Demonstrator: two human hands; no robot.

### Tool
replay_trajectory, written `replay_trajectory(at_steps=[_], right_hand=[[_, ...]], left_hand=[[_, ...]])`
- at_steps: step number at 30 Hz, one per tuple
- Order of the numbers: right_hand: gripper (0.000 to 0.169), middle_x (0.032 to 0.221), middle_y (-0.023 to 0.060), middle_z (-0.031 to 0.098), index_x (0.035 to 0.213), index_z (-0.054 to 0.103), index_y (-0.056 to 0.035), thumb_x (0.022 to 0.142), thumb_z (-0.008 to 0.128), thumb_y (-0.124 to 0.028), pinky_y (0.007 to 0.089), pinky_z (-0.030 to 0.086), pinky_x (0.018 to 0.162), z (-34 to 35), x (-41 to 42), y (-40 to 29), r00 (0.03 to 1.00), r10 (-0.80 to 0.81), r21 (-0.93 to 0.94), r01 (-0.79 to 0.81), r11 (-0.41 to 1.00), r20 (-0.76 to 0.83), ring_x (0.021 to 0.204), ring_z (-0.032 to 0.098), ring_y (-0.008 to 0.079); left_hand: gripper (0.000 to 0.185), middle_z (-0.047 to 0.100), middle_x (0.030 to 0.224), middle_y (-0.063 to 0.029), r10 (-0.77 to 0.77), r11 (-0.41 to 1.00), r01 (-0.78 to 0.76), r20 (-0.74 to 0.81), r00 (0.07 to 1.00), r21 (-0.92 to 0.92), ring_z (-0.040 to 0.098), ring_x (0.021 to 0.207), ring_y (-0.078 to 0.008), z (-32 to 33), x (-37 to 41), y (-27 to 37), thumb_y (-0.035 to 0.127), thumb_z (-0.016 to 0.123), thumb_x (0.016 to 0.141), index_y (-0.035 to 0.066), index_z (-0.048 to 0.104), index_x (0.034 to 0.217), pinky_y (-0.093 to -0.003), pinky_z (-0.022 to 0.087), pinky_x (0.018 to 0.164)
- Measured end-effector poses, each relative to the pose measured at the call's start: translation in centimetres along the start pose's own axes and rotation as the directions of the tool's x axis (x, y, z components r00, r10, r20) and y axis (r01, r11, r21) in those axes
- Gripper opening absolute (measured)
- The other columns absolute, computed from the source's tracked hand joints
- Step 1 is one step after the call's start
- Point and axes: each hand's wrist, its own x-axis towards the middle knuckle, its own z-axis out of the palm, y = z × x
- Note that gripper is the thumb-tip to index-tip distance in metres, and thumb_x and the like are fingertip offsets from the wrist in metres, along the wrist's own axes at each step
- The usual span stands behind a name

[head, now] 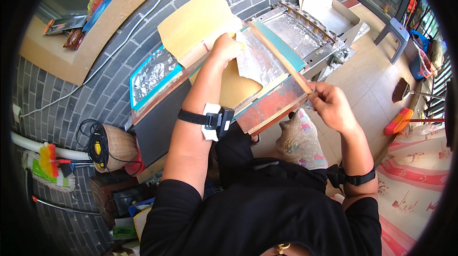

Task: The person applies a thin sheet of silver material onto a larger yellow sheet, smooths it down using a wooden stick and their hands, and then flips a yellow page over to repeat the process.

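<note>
My left hand [227,48] is closed around something small and yellow, with a crumpled white sheet [247,63] hanging right beside it; what exactly it holds is partly hidden. Between the fingertips of my right hand [323,102] is the near end of a long flat wooden stick [279,55]. That stick lies slantwise over a clear plastic sheet [266,55] and a teal ribbed board [286,46]. Beneath my left forearm is a sheet of tan paper [238,86]. More yellow-tan paper [195,23] rests on a stack beyond my left hand.
A blue-edged tray [155,77] with crinkled silvery material stands left. Behind the stick is a metal frame [293,34] with a wooden bar. The reddish board's edge [272,105] is nearest me. A grey brick wall runs behind; a plastic stool [393,34] stands right.
</note>
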Motion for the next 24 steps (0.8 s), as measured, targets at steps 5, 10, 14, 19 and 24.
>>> replay_trajectory(at_steps=[5, 10, 14, 19, 24], right_hand=[[0.024, 0.068, 0.0018, 0.056, 0.108, 0.062, 0.0059, 0.087, 0.055, -0.002, 0.0271, 0.045, 0.058, 0.6, 0.7, -0.5, 0.998, 0.021, -0.100, -0.015, 0.995, 0.058, 0.062, 0.051, 0.0085], [0.023, 0.068, 0.0016, 0.056, 0.106, 0.063, 0.0050, 0.086, 0.055, -0.002, 0.0272, 0.045, 0.058, 0.5, 0.8, -0.1, 0.998, 0.032, -0.109, -0.026, 0.994, 0.056, 0.061, 0.050, 0.0086], [0.018, 0.061, 0.0125, 0.044, 0.097, 0.063, 0.0052, 0.083, 0.056, -0.004, 0.0352, 0.042, 0.058, 0.8, 0.7, -0.3, 1.000, 0.022, -0.026, -0.021, 0.999, 0.012, 0.057, 0.045, 0.0167], [0.023, 0.068, 0.0011, 0.055, 0.107, 0.063, 0.0042, 0.086, 0.054, -0.001, 0.0269, 0.044, 0.057, 0.3, 0.7, 0.1, 0.997, 0.038, -0.087, -0.032, 0.996, 0.069, 0.061, 0.050, 0.0083], [0.025, 0.068, 0.0003, 0.055, 0.109, 0.063, 0.0040, 0.087, 0.054, -0.001, 0.0255, 0.043, 0.057, 0.3, 0.7, 0.2, 0.998, 0.018, -0.069, -0.014, 0.998, 0.061, 0.060, 0.049, 0.0078]], left_hand=[[0.031, 0.065, 0.093, -0.0090, -0.047, 0.984, 0.054, 0.045, 0.998, -0.167, 0.064, 0.080, -0.0159, -0.4, -0.7, -0.1, -0.001, 0.059, 0.081, -0.003, 0.060, 0.112, -0.0291, 0.053, 0.072], [0.026, 0.066, 0.098, -0.0078, -0.112, 0.895, 0.114, 0.032, 0.993, -0.432, 0.064, 0.082, -0.0167, -1.4, -1.9, -1.9, 0.002, 0.060, 0.086, 0.004, 0.062, 0.112, -0.0279, 0.053, 0.071], [0.032, 0.064, 0.105, -0.0067, -0.070, 0.791, 0.099, 0.071, 0.995, -0.604, 0.064, 0.087, -0.0170, -2.9, -2.4, -4.2, 0.003, 0.058, 0.088, 0.005, 0.057, 0.120, -0.0296, 0.054, 0.075], [0.038, 0.061, 0.114, -0.0074, -0.068, 0.664, 0.066, 0.028, 0.997, -0.745, 0.063, 0.095, -0.0159, -4.1, -4.1, -4.8, 0.000, 0.058, 0.088, 0.007, 0.054, 0.125, -0.0285, 0.053, 0.079], [0.035, 0.064, 0.106, -0.0049, 0.026, 0.601, -0.011, 0.006, 1.000, -0.799, 0.063, 0.091, -0.0157, -5.6, -4.9, -7.1, 0.006, 0.057, 0.091, 0.006, 0.054, 0.126, -0.0306, 0.053, 0.080]])
